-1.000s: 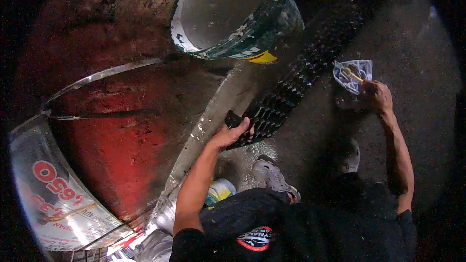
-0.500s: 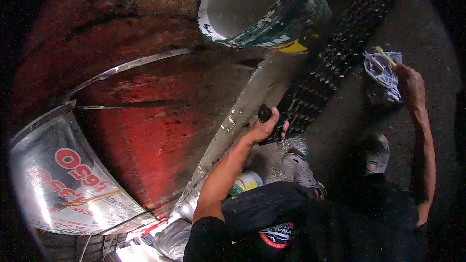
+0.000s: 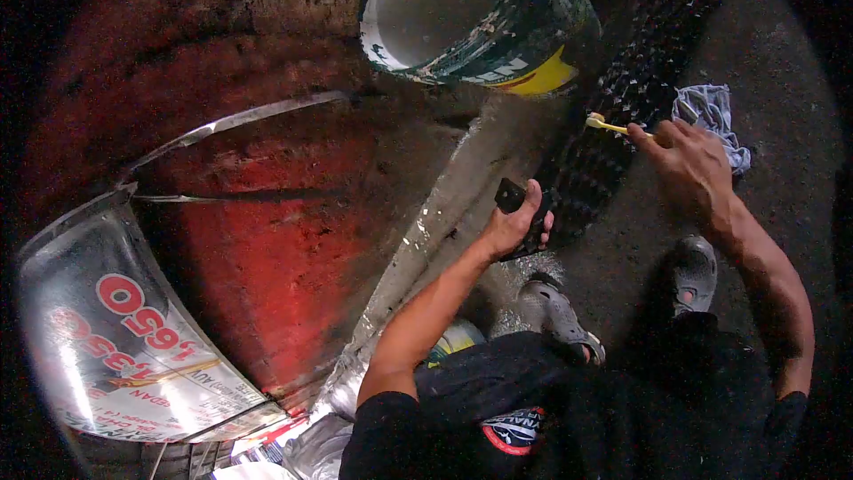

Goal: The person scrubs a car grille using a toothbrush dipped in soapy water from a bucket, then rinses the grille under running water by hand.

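My left hand point(image 3: 514, 229) is closed around a black blocky part point(image 3: 510, 196); much of the part is hidden by the fingers, so its kind is unclear. In my right hand point(image 3: 689, 164) is a yellow-handled toothbrush point(image 3: 611, 126), its head pointing left, over a long black knobby surface point(image 3: 613, 93) that looks like tire tread. The brush head is apart from the black part. A crumpled light-grey cloth point(image 3: 711, 108) lies on the floor just beyond my right hand.
A green bucket point(image 3: 569, 27) with a pale rim stands at the top. On the left are a red-stained surface point(image 3: 284, 276) and a curved price sign point(image 3: 115, 338). Below are my clog-style shoes point(image 3: 546, 311) and a yellow-and-white container point(image 3: 455, 338), partly hidden.
My right hand has moved left from beside the cloth, bringing the toothbrush closer to my left hand. My left hand has risen slightly and shows more of the black part.
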Motion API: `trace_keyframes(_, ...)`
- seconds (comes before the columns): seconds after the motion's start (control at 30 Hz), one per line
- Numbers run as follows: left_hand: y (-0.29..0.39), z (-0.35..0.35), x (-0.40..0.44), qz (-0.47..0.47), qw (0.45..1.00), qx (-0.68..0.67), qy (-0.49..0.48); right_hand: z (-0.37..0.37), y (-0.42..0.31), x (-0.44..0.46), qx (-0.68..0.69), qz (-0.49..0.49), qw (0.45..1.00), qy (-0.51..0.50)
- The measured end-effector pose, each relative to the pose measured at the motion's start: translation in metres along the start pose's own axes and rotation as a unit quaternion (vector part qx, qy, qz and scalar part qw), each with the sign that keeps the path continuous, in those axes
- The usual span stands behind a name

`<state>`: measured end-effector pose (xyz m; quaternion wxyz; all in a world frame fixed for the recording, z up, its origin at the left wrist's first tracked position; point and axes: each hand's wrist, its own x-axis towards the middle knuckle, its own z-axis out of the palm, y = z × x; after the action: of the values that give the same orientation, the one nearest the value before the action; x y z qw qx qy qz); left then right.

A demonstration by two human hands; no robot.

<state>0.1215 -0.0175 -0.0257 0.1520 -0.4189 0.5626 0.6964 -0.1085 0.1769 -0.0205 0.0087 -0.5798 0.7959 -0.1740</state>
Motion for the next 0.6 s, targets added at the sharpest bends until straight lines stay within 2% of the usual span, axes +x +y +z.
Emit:
trace_keyframes(0.07, 0.003, 0.004, -0.003, -0.002, 1.0, 0.003, 0.007, 0.022, -0.006, -0.007, -0.015, -0.006, 1.0, -0.001)
trace_keyframes(0.13, 0.007, 0.006, -0.003, -0.004, 1.0, 0.01, 0.015, 0.034, -0.02, -0.016, 0.049, -0.013, 0.997, -0.05)
trace_keyframes(0.17, 0.006, 0.007, -0.004, 0.0, 0.999, 0.038, 0.026, 0.03, -0.035, -0.016, 0.067, 0.049, 0.99, -0.118)
trace_keyframes(0.23, 0.002, 0.008, -0.006, 0.004, 0.997, 0.07, 0.035, 0.011, -0.021, 0.004, 0.208, 0.085, 0.953, -0.202)
trace_keyframes(0.27, -0.002, 0.007, -0.003, 0.019, 0.997, 0.058, 0.041, 0.012, -0.007, 0.014, 0.335, 0.153, 0.895, -0.252)
trace_keyframes(0.3, 0.001, 0.011, -0.002, 0.031, 0.998, 0.043, 0.046, 0.009, 0.001, 0.019, 0.454, 0.217, 0.812, -0.297)
trace_keyframes(0.33, 0.003, 0.012, -0.002, 0.031, 0.998, 0.043, 0.042, -0.016, -0.005, 0.031, 0.507, 0.339, 0.718, -0.335)
trace_keyframes(0.37, 0.005, 0.011, -0.004, 0.008, 0.999, 0.022, 0.042, 0.003, -0.003, 0.02, 0.507, 0.34, 0.717, -0.337)
trace_keyframes(0.4, 0.006, 0.012, -0.007, -0.018, 0.999, 0.0, 0.043, 0.039, -0.001, 0.002, 0.463, 0.234, 0.83, -0.203)
trace_keyframes(0.43, 0.005, 0.011, -0.008, -0.021, 0.999, 0.0, 0.045, 0.042, -0.008, 0.002, 0.4, 0.117, 0.907, -0.058)
trace_keyframes(0.47, 0.005, 0.011, -0.008, -0.016, 0.999, 0.022, 0.043, 0.035, -0.004, 0.001, 0.204, 0.131, 0.96, -0.137)
trace_keyframes(0.5, 0.005, 0.01, -0.008, -0.011, 0.998, 0.045, 0.038, 0.022, -0.007, 0.007, 0.207, 0.132, 0.96, -0.137)
trace_keyframes(0.53, 0.003, 0.009, -0.008, -0.016, 0.998, 0.047, 0.038, 0.013, -0.01, 0.009, 0.089, 0.067, 0.993, -0.025)
trace_keyframes(0.57, 0.001, 0.006, -0.004, -0.017, 0.999, 0.026, 0.018, 0.006, -0.01, 0.01, -0.033, 0.001, 0.996, 0.088)
trace_keyframes(0.6, 0.0, 0.003, -0.002, -0.019, 1.0, 0.002, 0.001, 0.0, -0.008, 0.009, -0.043, 0.002, 0.996, 0.082)
